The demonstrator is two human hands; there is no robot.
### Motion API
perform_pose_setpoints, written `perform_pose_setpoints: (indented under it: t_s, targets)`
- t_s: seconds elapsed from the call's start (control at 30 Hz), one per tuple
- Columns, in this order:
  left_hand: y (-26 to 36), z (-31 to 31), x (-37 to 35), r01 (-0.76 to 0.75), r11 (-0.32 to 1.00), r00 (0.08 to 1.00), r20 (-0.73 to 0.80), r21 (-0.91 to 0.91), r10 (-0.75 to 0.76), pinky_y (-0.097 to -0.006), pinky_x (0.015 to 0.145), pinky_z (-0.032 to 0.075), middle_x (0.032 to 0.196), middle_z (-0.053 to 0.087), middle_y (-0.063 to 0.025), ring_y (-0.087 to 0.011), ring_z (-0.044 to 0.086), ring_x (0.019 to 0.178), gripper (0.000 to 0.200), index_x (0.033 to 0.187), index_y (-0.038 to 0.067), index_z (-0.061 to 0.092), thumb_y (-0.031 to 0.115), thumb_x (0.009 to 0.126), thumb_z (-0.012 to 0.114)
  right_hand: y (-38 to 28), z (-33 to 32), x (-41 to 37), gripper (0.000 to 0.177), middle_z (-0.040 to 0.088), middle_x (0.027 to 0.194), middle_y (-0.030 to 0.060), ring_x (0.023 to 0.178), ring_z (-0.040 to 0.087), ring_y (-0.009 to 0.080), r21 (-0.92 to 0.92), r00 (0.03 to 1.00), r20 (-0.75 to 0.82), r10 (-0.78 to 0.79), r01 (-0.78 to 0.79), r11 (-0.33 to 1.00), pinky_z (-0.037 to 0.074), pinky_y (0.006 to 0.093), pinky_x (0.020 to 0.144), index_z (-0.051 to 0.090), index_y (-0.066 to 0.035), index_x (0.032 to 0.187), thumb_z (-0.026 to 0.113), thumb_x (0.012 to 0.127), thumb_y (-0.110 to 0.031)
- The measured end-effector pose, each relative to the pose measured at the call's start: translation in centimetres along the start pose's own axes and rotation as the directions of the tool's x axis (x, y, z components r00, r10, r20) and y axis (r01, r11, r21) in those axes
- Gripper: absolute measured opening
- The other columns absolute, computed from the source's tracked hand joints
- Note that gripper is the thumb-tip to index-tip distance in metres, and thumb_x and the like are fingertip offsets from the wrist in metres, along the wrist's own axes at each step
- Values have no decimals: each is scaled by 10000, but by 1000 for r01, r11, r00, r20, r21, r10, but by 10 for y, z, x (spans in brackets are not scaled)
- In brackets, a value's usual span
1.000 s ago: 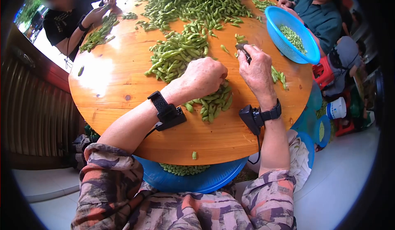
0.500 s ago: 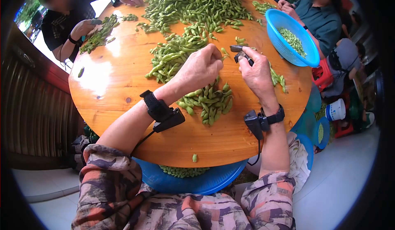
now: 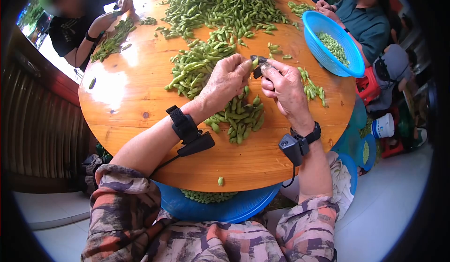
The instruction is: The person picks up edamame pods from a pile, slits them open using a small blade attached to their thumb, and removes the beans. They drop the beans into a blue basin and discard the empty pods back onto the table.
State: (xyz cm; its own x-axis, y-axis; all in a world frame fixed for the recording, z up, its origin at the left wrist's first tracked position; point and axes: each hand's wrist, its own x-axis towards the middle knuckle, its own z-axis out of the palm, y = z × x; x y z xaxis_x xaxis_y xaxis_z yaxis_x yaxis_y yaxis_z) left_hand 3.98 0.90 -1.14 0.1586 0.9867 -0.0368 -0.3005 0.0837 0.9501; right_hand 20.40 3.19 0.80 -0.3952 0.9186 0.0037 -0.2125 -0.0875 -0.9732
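Note:
Over the round wooden table (image 3: 126, 121), my left hand (image 3: 228, 81) pinches a green pod (image 3: 255, 64) at its fingertips. My right hand (image 3: 285, 84) is closed on a small dark tool (image 3: 258, 60), which touches the pod. Under and beside my left hand lies a heap of green pods (image 3: 197, 67), with a smaller cluster (image 3: 241, 121) nearer me. Loose pods (image 3: 311, 88) are to the right of my right hand. One short pod (image 3: 220, 181) sits by the near table edge.
A large pod pile (image 3: 220, 9) covers the far table. A blue basket (image 3: 331, 37) with shelled beans stands at the right edge. Below the near edge is a blue basin (image 3: 206, 206) with beans. One person sits far left, another far right.
My two hands have come together, and the tool now meets the pod. My right hand moved left. The left person's two hands have also come together.

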Motion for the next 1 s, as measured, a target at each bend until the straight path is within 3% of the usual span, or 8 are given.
perform_pose_setpoints:
  t_s: [0.07,0.4,0.5,0.57,0.6,0.67,0.77,1.0]
  targets:
    - [-6,0,4,-60,963,993,-80,263,84,-184,478,312,690,440,62,-22,378,573,193,895,89,521,235,1019,498,0,-1,0,166,462,716,-43,572,404,15,53,999,34,12,-14,998,308,165,445,598,69,1032,524,949,-53]
    - [-9,-4,5,-177,802,951,-110,571,288,-195,478,331,664,454,63,-16,393,569,207,886,57,534,214,1016,504,2,-4,3,130,475,781,-38,601,391,18,268,989,133,72,-105,958,301,154,456,583,39,1038,515,961,-40]
    - [-7,-4,4,-154,775,941,-148,613,304,-348,614,456,685,594,-104,-158,538,634,282,936,-57,577,221,975,556,4,-2,2,138,477,776,-37,596,391,17,259,992,109,66,-93,961,303,154,458,584,45,1052,515,956,-26]
    - [-7,-3,4,-83,906,981,-128,414,149,-203,484,336,676,449,49,-40,403,583,201,890,57,523,213,1014,506,7,-3,4,140,479,773,-38,591,389,17,252,992,109,60,-86,964,306,155,459,587,47,1054,514,954,-19]
    - [-5,-3,3,-82,907,981,-128,414,148,-203,484,336,676,449,49,-40,403,583,201,890,57,523,213,1014,506,8,-4,5,142,480,770,-38,586,388,18,245,993,109,53,-79,966,308,156,460,590,48,1056,513,952,-12]
    - [-1,-5,0,96,981,995,21,-168,-94,-201,471,316,693,431,38,-49,384,573,192,884,73,518,210,1017,498,11,-2,6,141,482,762,-37,583,388,18,242,994,103,42,-66,968,311,156,460,592,50,1052,512,952,-8]
    - [1,0,-1,162,923,987,42,-350,-158,-217,490,312,704,399,23,-71,357,588,248,819,77,465,215,1026,467,15,-1,6,137,481,749,-35,581,392,19,230,995,94,19,-40,972,314,157,460,596,53,1040,508,951,-4]
    - [2,5,-3,62,993,993,-95,-101,-72,-190,470,314,700,432,39,-44,388,573,186,881,83,523,204,1018,490,7,0,4,118,470,743,-40,587,395,21,193,994,111,0,-22,981,314,157,458,591,49,1012,507,956,-13]
